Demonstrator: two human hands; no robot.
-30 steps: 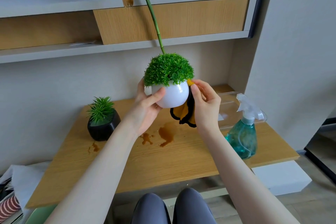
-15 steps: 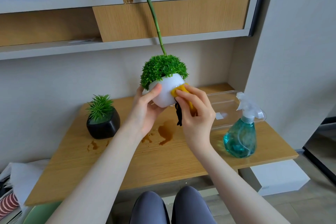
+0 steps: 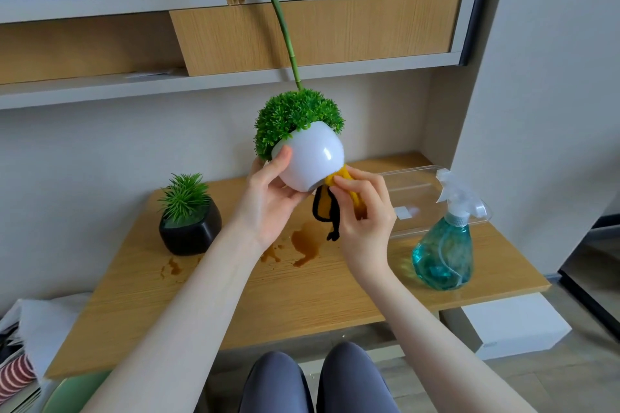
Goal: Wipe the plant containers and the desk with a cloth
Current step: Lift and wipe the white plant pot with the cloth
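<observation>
My left hand (image 3: 268,198) grips a round white plant pot (image 3: 312,157) with a bushy green top, lifted above the desk and tilted away from me so its base shows. My right hand (image 3: 364,211) pinches a yellow cloth with black trim (image 3: 339,188) and presses it against the pot's lower right edge; the cloth's black edging dangles below. A black pot with a spiky green plant (image 3: 189,221) stands on the wooden desk (image 3: 302,295) at the left. Brown liquid stains (image 3: 305,241) lie on the desk under my hands.
A teal spray bottle (image 3: 444,245) stands at the desk's right, in front of a clear plastic tray (image 3: 419,188). A tall green stalk (image 3: 281,20) rises behind the white pot. Shelves run above. My knees are below the desk's front edge.
The white pot has tipped from upright to tilted with its base toward me. My right hand with the cloth has slid from the pot's right side down to its bottom edge.
</observation>
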